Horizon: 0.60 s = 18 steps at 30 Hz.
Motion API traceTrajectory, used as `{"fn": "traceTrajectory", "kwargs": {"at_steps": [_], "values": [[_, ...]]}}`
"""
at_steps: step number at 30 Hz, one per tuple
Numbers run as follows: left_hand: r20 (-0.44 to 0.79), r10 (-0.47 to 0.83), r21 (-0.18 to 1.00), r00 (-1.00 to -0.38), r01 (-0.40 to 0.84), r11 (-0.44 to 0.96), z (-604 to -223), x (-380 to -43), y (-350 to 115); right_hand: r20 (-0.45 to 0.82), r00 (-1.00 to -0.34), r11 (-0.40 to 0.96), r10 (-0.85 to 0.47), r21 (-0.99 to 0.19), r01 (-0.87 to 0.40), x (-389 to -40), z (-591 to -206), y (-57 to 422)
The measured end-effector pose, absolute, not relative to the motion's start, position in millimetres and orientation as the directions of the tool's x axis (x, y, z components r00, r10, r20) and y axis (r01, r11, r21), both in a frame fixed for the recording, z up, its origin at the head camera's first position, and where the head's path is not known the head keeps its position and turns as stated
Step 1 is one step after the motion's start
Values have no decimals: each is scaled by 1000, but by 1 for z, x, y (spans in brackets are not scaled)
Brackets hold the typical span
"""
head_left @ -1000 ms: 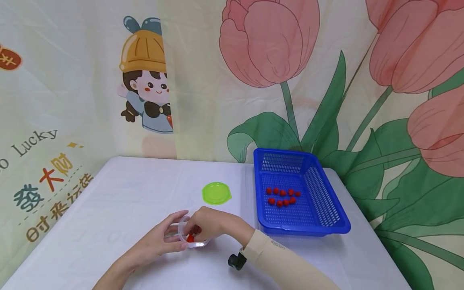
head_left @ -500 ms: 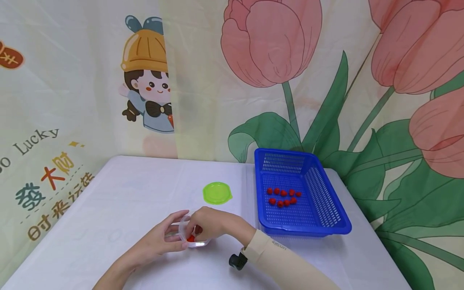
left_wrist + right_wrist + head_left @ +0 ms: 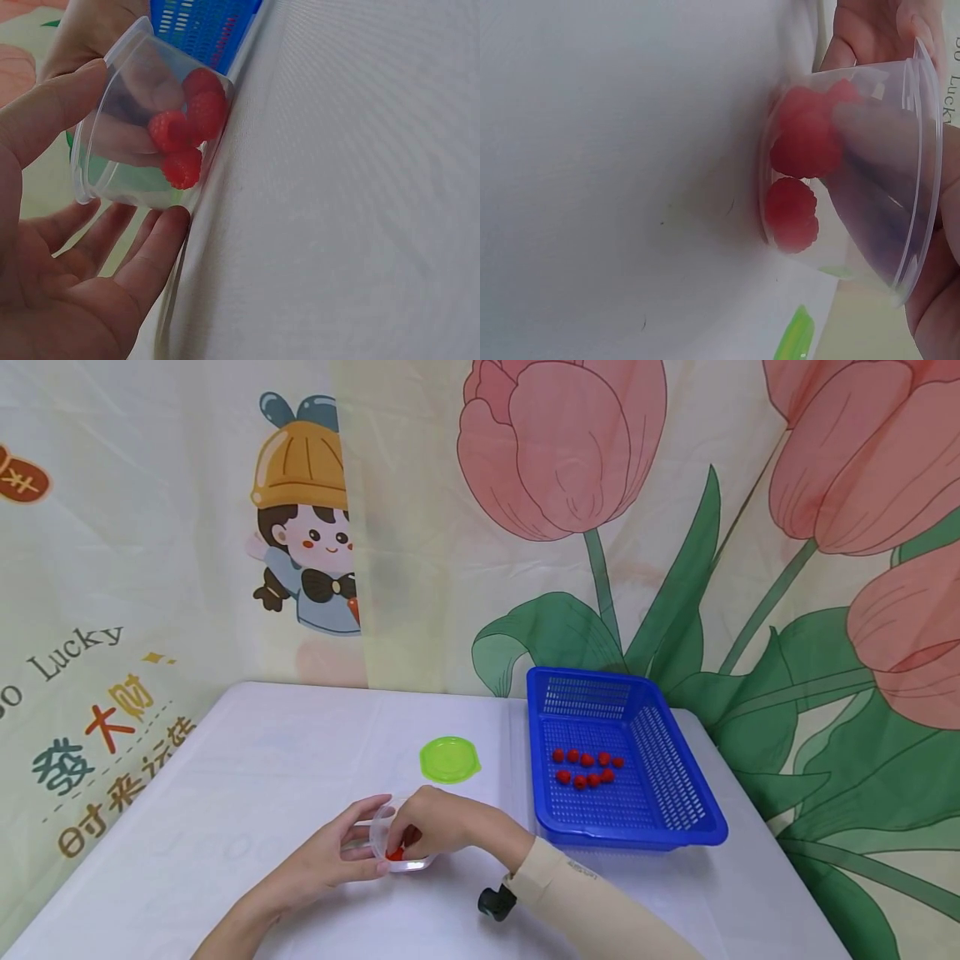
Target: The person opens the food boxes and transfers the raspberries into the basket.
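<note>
A clear plastic tub (image 3: 412, 865) stands on the white table, several raspberries (image 3: 181, 169) at its bottom. My left hand (image 3: 337, 853) holds the tub from the left, thumb near the rim and fingertips against the opposite side. My right hand (image 3: 435, 820) reaches in through the opening. Seen through the wall in the left wrist view, its thumb and finger pinch a raspberry (image 3: 170, 132) among the others. The right wrist view shows another raspberry (image 3: 791, 215) lying apart from the fingertips. Part of the right hand's grip is hidden by the fruit.
Behind the tub lies a green lid (image 3: 448, 760) on the white table (image 3: 300, 743). A blue perforated basket (image 3: 630, 837) stands at the right, with several raspberries (image 3: 587, 760) in two rows. A printed cloth (image 3: 420, 610) hangs along the table's back.
My right wrist has shifted very slightly to the right, its fingers still inside the tub. The left hand and the tub keep their place; the basket's raspberries are unchanged.
</note>
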State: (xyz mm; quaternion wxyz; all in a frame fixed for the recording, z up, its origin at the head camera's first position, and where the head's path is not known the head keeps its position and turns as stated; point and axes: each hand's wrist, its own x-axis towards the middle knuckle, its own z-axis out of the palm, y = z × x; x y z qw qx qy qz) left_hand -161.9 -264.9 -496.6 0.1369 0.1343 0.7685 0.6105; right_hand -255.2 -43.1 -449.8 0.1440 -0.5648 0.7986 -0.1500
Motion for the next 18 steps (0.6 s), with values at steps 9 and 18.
{"fn": "traceTrajectory", "kwargs": {"at_steps": [9,18], "values": [[-53,363,974,-930,32,225,-496,-162,-264,-15,-372,340,-928,-441,-831,-255,-448,-36],[-73,343,967,-937,18,254,-497,-162,-264,30,-411,341,-911,-506,-792,-254,-430,-14]]}}
